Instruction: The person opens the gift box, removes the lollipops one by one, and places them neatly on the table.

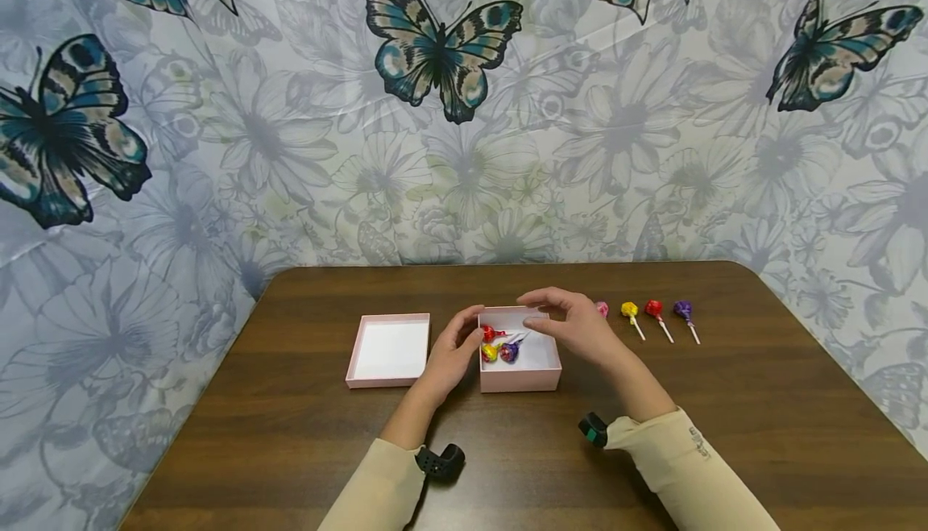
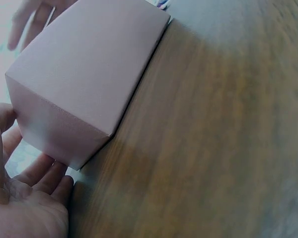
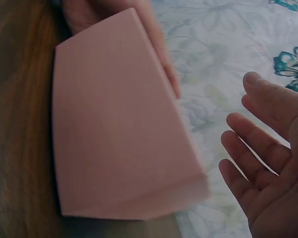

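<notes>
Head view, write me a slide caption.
Left hand at an open pink box of lollipops, right hand over its far right corner, more lollipops at right.

Room in pink box (image 1: pixel 519 380), right of lollipops (image 1: pixel 510 351)

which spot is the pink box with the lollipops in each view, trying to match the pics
Head: the pink box is just right of centre, below mid-height, between the left hand and right hand.
Left wrist: upper left.
Right wrist: large, left of centre.
Shared landmark: the brown table.
</notes>
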Available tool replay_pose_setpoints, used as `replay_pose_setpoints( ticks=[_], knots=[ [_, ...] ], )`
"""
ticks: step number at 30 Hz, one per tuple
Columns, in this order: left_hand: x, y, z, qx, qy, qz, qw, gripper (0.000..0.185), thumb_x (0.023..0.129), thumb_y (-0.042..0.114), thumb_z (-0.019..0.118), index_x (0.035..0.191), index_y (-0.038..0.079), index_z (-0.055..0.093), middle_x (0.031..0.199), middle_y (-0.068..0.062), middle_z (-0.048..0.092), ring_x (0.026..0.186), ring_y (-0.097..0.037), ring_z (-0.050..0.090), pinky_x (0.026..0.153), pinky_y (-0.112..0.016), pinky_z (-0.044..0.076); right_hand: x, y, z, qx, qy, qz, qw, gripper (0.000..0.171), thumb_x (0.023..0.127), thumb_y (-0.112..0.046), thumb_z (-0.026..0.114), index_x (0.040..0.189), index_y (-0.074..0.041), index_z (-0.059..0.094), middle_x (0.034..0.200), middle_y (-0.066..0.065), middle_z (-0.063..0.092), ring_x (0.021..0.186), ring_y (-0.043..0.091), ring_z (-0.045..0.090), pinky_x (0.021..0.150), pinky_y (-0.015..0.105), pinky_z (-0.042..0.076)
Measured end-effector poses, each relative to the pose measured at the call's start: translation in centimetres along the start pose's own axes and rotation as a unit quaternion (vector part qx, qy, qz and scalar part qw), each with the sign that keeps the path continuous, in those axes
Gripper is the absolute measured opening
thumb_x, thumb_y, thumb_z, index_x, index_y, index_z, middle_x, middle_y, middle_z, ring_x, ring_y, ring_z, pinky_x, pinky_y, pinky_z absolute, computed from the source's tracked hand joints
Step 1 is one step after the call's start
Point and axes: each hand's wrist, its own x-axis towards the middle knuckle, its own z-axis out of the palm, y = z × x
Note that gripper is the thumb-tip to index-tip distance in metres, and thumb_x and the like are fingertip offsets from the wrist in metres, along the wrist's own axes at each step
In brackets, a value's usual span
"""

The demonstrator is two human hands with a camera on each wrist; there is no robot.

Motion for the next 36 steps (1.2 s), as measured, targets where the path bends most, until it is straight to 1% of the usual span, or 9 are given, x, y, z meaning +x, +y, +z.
replay_pose_setpoints(
  ticks=[2, 9, 12, 16, 22, 23, 26, 30, 36],
  knots=[
    [0.0, 0.0, -0.1, 0.000, -0.003, 0.001, 1.0000, 0.045, 0.104, 0.016, 0.052, 0.148, 0.012, 0.046, 0.150, -0.019, 0.048, 0.141, -0.036, 0.044, 0.120, -0.055, 0.032, 0.4, 0.1, 0.6, -0.002, -0.012, -0.005, 1.000, 0.034, 0.092, -0.025, 0.073, 0.123, -0.012, 0.069, 0.127, 0.008, 0.069, 0.123, 0.036, 0.059, 0.105, 0.058, 0.047],
    [-0.1, 0.1, -0.3, 0.003, -0.014, -0.006, 0.9999, 0.045, 0.104, 0.018, 0.052, 0.149, 0.014, 0.045, 0.152, -0.016, 0.047, 0.143, -0.034, 0.043, 0.120, -0.053, 0.033, 1.4, 0.1, 2.2, -0.020, -0.041, -0.010, 0.999, 0.029, 0.091, -0.019, 0.073, 0.119, -0.014, 0.071, 0.122, 0.008, 0.071, 0.119, 0.029, 0.063, 0.106, 0.051, 0.049],
    [-0.1, 0.2, -0.3, 0.000, -0.018, -0.007, 0.9998, 0.046, 0.104, 0.018, 0.052, 0.149, 0.014, 0.044, 0.153, -0.016, 0.046, 0.143, -0.035, 0.043, 0.119, -0.053, 0.034, 1.8, 0.1, 2.6, -0.032, -0.053, -0.004, 0.998, 0.028, 0.091, -0.018, 0.073, 0.119, -0.014, 0.071, 0.120, 0.006, 0.073, 0.115, 0.026, 0.066, 0.102, 0.048, 0.052],
    [-0.1, 0.4, -0.3, -0.001, -0.022, -0.009, 0.9997, 0.046, 0.104, 0.018, 0.051, 0.149, 0.014, 0.043, 0.153, -0.016, 0.046, 0.143, -0.035, 0.043, 0.119, -0.053, 0.034, 2.5, 0.1, 3.1, -0.069, -0.068, 0.001, 0.995, 0.028, 0.090, -0.020, 0.075, 0.116, -0.014, 0.073, 0.114, 0.005, 0.075, 0.106, 0.022, 0.070, 0.094, 0.042, 0.058],
    [0.0, 0.3, -0.5, 0.005, -0.028, -0.006, 0.9996, 0.047, 0.105, 0.018, 0.050, 0.150, 0.011, 0.041, 0.151, -0.016, 0.047, 0.142, -0.034, 0.044, 0.118, -0.053, 0.036, 3.2, -0.1, 3.8, -0.112, -0.104, -0.011, 0.988, 0.020, 0.087, -0.021, 0.077, 0.107, -0.016, 0.078, 0.107, 0.001, 0.077, 0.104, 0.021, 0.071, 0.091, 0.040, 0.058],
    [0.1, 0.2, -0.5, 0.005, -0.027, -0.005, 0.9996, 0.046, 0.105, 0.017, 0.050, 0.150, 0.011, 0.042, 0.151, -0.016, 0.047, 0.141, -0.034, 0.045, 0.117, -0.053, 0.036, 3.3, -0.1, 3.9, -0.118, -0.110, -0.013, 0.987, 0.018, 0.087, -0.021, 0.077, 0.105, -0.016, 0.078, 0.105, 0.000, 0.077, 0.103, 0.020, 0.071, 0.090, 0.040, 0.058],
    [0.7, -1.1, -0.3, 0.001, -0.021, -0.004, 0.9998, 0.046, 0.105, 0.018, 0.050, 0.150, 0.014, 0.043, 0.152, -0.015, 0.047, 0.141, -0.034, 0.045, 0.117, -0.054, 0.037, 3.6, -0.2, 4.1, -0.140, -0.123, -0.013, 0.983, 0.014, 0.087, -0.021, 0.078, 0.100, -0.019, 0.078, 0.100, -0.005, 0.077, 0.097, 0.015, 0.070, 0.085, 0.035, 0.058],
    [1.5, -2.8, -0.2, 0.004, -0.009, -0.003, 0.9999, 0.044, 0.105, 0.023, 0.051, 0.148, 0.023, 0.045, 0.152, -0.011, 0.048, 0.141, -0.031, 0.046, 0.117, -0.053, 0.037, 3.9, -0.5, 4.0, -0.149, -0.144, -0.002, 0.978, 0.014, 0.087, -0.018, 0.078, 0.100, -0.017, 0.078, 0.098, -0.004, 0.077, 0.091, 0.012, 0.070, 0.081, 0.031, 0.058],
    [1.5, -3.2, -0.1, 0.010, -0.006, 0.000, 0.9999, 0.044, 0.104, 0.028, 0.052, 0.147, 0.027, 0.046, 0.153, -0.007, 0.048, 0.141, -0.029, 0.046, 0.117, -0.052, 0.038, 4.3, -0.4, 4.4, -0.158, -0.191, 0.005, 0.969, 0.016, 0.085, -0.011, 0.078, 0.101, -0.012, 0.078, 0.095, 0.000, 0.078, 0.084, 0.008, 0.070, 0.074, 0.025, 0.059]
  ],
)
